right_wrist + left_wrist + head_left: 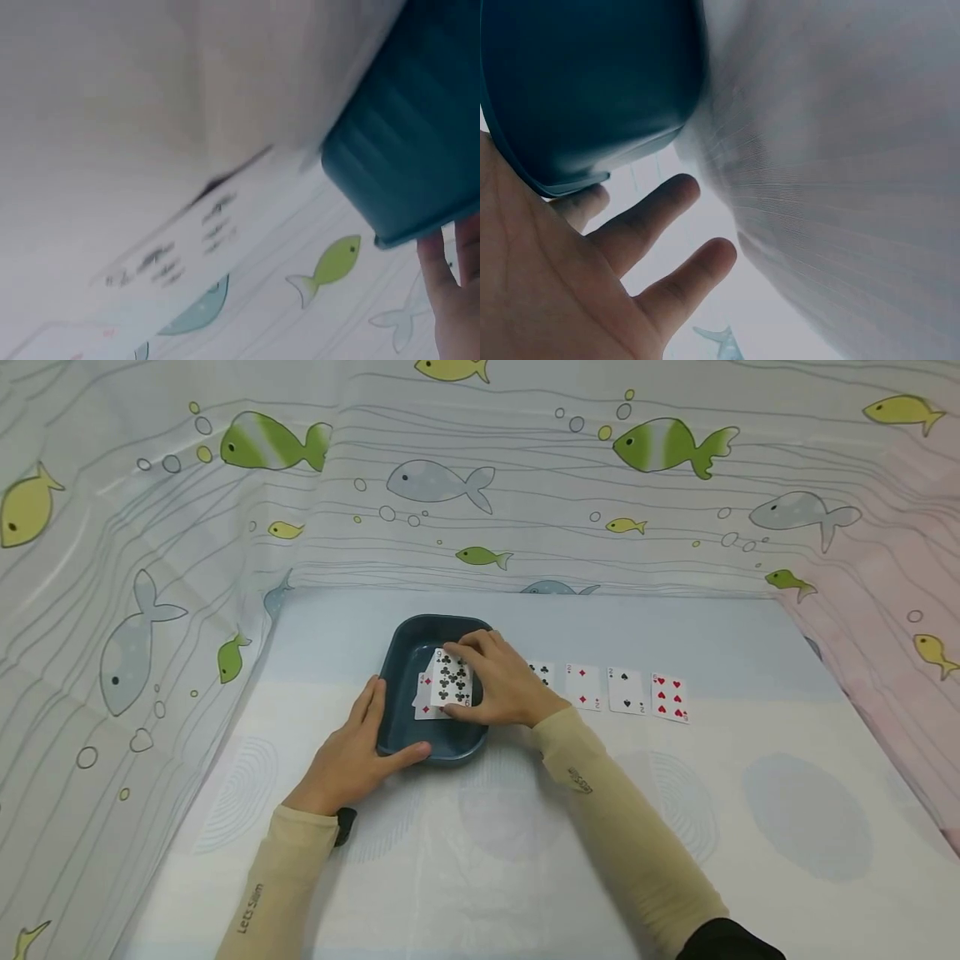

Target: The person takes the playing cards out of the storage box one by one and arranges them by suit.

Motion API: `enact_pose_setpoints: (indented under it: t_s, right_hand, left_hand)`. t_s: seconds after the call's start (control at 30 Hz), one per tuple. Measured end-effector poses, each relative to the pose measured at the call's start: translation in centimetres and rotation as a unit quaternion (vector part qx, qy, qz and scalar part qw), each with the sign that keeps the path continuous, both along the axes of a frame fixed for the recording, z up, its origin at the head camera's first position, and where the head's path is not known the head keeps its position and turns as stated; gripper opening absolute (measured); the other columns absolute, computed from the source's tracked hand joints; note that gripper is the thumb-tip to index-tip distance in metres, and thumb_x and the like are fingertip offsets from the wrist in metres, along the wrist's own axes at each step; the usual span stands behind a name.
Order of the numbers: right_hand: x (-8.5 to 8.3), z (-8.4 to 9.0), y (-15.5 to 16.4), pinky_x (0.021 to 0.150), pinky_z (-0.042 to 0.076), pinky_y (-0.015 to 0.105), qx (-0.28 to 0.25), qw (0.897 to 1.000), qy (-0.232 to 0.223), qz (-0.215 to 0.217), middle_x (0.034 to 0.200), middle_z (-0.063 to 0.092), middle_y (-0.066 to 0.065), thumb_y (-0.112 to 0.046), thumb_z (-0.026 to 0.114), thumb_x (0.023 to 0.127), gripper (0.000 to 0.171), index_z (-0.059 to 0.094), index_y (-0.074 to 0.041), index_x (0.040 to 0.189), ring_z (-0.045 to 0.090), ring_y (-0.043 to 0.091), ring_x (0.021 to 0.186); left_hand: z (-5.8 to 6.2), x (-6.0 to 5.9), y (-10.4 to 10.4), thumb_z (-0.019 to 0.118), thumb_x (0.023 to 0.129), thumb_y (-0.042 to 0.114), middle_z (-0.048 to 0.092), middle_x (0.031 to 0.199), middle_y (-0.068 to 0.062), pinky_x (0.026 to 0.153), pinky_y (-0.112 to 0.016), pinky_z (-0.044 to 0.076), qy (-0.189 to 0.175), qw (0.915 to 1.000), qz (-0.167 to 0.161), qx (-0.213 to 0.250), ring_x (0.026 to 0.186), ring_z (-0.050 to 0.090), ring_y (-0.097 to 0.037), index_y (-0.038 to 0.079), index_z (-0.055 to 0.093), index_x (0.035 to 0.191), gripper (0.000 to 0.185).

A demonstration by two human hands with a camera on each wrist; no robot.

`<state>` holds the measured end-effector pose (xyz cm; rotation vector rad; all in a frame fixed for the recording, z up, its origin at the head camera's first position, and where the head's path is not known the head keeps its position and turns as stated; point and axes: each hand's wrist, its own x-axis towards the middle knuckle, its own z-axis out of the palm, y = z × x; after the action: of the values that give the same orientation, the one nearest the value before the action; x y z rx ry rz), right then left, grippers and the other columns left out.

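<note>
A dark blue rectangular tray (397, 652) sits on the table. My left hand (360, 752) rests against its left side with straight fingers, the thumb lying along the front rim. The left wrist view shows the tray's wall (585, 82) beside my relaxed fingers (660, 210). My right hand (502, 681) reaches over the tray and pinches a nine of clubs (452, 677) just above a diamond card (423, 700) lying inside. The right wrist view shows the tray (420, 142) and that card (187, 247) only as a blur.
A row of face-up cards lies right of the tray: a clubs card (542, 672) partly behind my right hand, a two of diamonds (583, 687), a two of spades (626, 691) and a hearts card (670, 697). Fish-print curtains (480, 485) enclose the table.
</note>
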<state>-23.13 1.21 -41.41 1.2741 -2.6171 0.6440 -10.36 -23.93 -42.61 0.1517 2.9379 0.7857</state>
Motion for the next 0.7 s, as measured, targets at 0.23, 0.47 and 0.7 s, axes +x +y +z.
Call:
enact_pose_setpoints:
  t_s: [0.23, 0.47, 0.7]
  right_hand:
    - [1.0, 1.5, 2.4, 0.111, 0.037, 0.040, -0.009, 1.000, -0.002, -0.013, 0.138, 0.048, 0.006, -0.068, 0.071, 0.080, 0.090, 0.050, -0.017, 0.151, 0.041, 0.021, 0.128]
    - [1.9, 1.9, 5.4, 0.106, 0.041, 0.041, -0.035, 0.999, 0.007, -0.023, 0.137, 0.049, 0.005, -0.067, 0.073, 0.079, 0.089, 0.051, -0.018, 0.150, 0.042, 0.020, 0.128]
    - [2.4, 1.5, 8.1, 0.105, 0.042, 0.043, -0.016, 1.000, 0.008, -0.023, 0.137, 0.050, 0.005, -0.063, 0.075, 0.080, 0.087, 0.051, -0.016, 0.149, 0.044, 0.021, 0.126]
  left_hand:
    - [0.0, 0.0, 0.1, 0.056, 0.083, 0.083, -0.007, 0.170, -0.001, 0.109, -0.062, 0.036, 0.001, 1.0000, 0.003, 0.003, 0.144, 0.033, -0.045, 0.019, -0.008, 0.163, 0.121]
    - [0.1, 0.1, 0.1, 0.057, 0.082, 0.082, -0.005, 0.170, -0.001, 0.109, -0.060, 0.036, 0.004, 1.0000, 0.004, 0.006, 0.144, 0.034, -0.044, 0.018, -0.006, 0.163, 0.121]
    - [0.2, 0.2, 0.0, 0.058, 0.082, 0.082, -0.006, 0.170, 0.000, 0.109, -0.061, 0.035, 0.004, 0.9999, 0.005, 0.008, 0.144, 0.034, -0.045, 0.018, -0.006, 0.163, 0.121]
